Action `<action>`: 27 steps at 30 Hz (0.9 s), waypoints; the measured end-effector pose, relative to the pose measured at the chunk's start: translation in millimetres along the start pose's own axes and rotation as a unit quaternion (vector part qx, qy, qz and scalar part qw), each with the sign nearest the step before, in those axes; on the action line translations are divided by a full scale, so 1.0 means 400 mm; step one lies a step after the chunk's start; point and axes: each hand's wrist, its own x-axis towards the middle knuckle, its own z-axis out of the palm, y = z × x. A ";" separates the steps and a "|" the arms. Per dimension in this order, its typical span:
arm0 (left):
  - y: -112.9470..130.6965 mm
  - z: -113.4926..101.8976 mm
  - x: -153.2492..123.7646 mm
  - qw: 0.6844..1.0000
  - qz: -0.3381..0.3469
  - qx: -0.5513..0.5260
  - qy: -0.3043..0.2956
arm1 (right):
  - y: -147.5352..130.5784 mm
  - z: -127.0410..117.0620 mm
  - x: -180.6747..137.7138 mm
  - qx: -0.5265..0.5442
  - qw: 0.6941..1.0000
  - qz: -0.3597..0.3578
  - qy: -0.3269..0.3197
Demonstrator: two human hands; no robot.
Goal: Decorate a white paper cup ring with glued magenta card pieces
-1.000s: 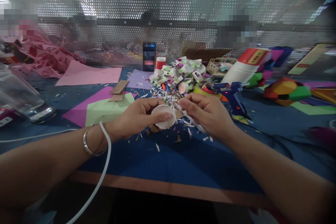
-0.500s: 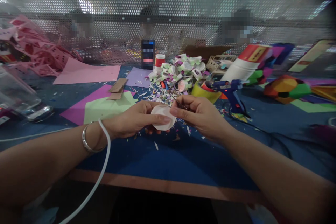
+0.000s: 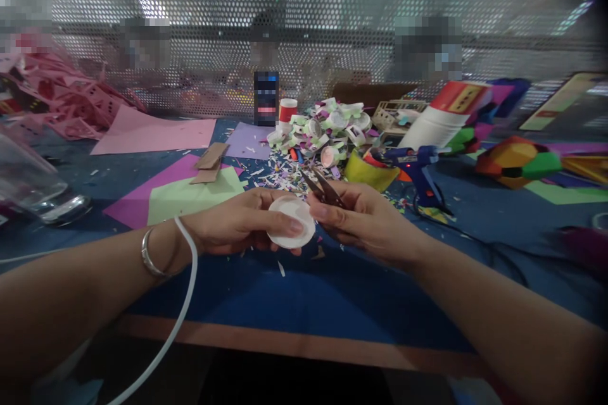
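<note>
White disc (image 3: 291, 207) is pinched in L hand (image 3: 247, 218), scissors (image 3: 331, 193) are gripped in R hand (image 3: 368, 215) just beside it, blades apart & tips pointed away; cutting step prob. being set up, next move judged to call for blades turned to disc's rim.

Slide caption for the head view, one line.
Left hand holding a white disc, right hand gripping a dark two-pointed tool, above a blue table with paper scraps.

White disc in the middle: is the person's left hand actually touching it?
Touching. The head view shows the left hand gripping the white disc at its edge, the thumb lying flat across its face with no gap.
</note>
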 end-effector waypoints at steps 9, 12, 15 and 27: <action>-0.012 0.013 0.013 0.989 0.105 0.040 0.097 | 0.010 -0.031 0.011 0.011 0.993 -0.003 0.116; -0.026 0.013 0.019 0.983 0.122 0.081 0.113 | 0.021 -0.038 0.017 -0.085 0.990 -0.005 0.109; -0.028 0.011 0.023 0.983 0.117 0.065 0.123 | 0.024 -0.045 0.021 -0.211 0.972 -0.036 0.093; -0.039 -0.008 0.033 0.982 0.067 0.083 0.157 | 0.023 -0.057 0.016 -0.365 0.924 -0.071 0.092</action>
